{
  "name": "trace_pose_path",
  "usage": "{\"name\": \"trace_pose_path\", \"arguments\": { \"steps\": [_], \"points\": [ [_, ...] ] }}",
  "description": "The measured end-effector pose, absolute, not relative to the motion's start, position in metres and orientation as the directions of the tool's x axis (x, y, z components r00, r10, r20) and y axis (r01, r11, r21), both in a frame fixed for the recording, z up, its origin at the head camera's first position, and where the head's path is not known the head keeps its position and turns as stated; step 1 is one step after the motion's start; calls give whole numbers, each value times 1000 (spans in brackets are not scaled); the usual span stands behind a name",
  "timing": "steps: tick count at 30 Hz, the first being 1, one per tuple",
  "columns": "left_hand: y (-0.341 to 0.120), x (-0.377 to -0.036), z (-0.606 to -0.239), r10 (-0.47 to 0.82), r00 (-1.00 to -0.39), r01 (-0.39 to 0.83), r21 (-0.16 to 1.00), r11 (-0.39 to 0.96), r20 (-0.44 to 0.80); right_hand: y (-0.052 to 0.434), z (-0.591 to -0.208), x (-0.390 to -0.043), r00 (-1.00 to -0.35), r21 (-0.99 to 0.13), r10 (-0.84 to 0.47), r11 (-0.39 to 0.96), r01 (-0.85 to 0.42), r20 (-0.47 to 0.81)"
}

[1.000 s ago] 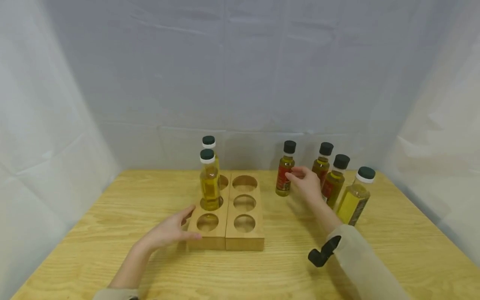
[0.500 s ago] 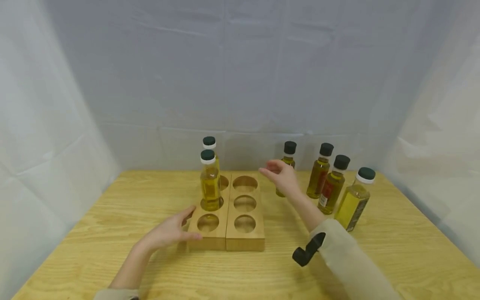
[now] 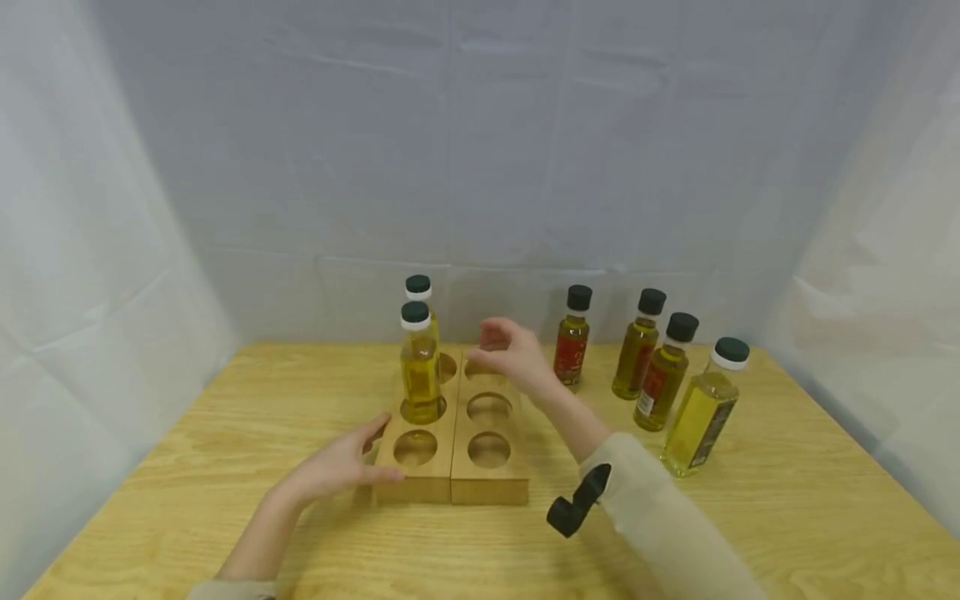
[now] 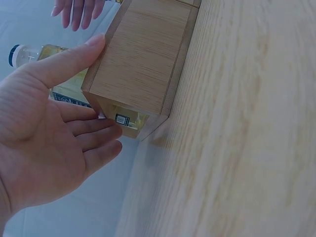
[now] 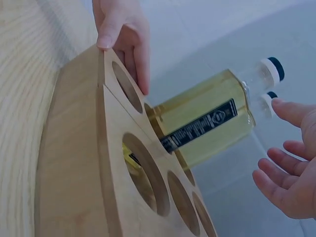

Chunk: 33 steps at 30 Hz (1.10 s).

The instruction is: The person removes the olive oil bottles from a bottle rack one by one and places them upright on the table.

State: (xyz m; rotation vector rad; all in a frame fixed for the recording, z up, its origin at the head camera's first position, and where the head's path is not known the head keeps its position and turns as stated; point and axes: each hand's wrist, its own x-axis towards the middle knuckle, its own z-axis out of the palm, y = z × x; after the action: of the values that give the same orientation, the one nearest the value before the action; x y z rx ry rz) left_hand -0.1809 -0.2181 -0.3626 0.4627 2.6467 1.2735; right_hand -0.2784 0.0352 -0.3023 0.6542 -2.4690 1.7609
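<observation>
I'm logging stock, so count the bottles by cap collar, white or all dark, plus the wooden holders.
White-collared bottles: 3
All-dark-capped bottles: 3
Wooden holders: 2
Total: 8

The far bottle (image 3: 419,302) in the wooden rack (image 3: 450,479) is mostly hidden behind the nearer bottle (image 3: 420,367), so only its cap and neck are seen in the head view. The rack's far right hole is covered by the right hand (image 3: 513,357). The left hand (image 3: 341,465) is partly masked by the rack's near corner. Label print on the four loose bottles, such as the red-labelled one (image 3: 572,348), is too small to be read. In the right wrist view the right hand (image 5: 291,170) is cut off by the frame's edge, and the rack (image 5: 74,163) is cropped at the bottom.
</observation>
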Motion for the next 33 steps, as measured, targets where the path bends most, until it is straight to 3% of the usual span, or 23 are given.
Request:
{"name": "trace_pose_path", "arguments": {
  "steps": [33],
  "points": [
    [-220,-179,-363,345,-938,182,800,572,-34,-26,-326,-268,-892,-880,-394,314,-356,220]
  ]
}}
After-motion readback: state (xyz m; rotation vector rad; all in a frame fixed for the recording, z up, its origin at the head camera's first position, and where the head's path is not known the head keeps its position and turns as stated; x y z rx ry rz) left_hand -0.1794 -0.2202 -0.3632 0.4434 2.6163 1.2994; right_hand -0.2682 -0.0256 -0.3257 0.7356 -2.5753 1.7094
